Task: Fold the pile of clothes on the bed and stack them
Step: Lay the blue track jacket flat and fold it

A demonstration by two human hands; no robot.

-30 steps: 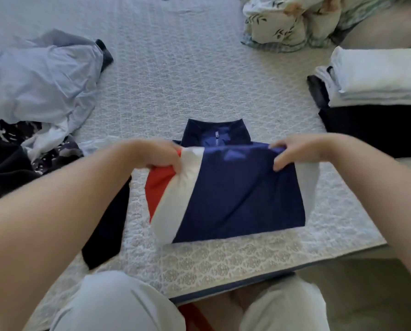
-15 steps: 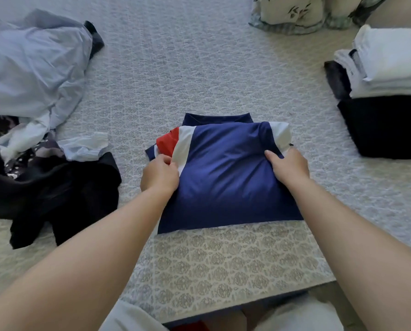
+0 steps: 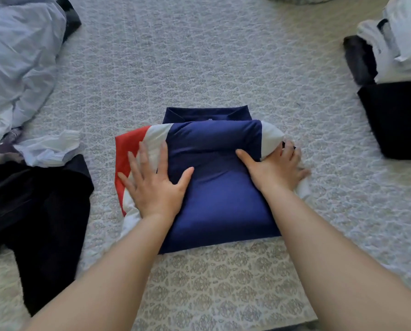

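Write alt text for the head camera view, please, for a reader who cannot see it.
Two bare hands press a folded navy, white and red jacket flat on a pale quilted bedspread: left hand spread open, right hand at its right edge. Unfolded clothes lie left; a folded stack right.

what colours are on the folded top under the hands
Navy blue, with white and red panels on the folded top, seen in the head view.

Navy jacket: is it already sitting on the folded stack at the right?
No, the navy jacket lies on the bedspread in front of the person, apart from the folded stack, with both hands on it.
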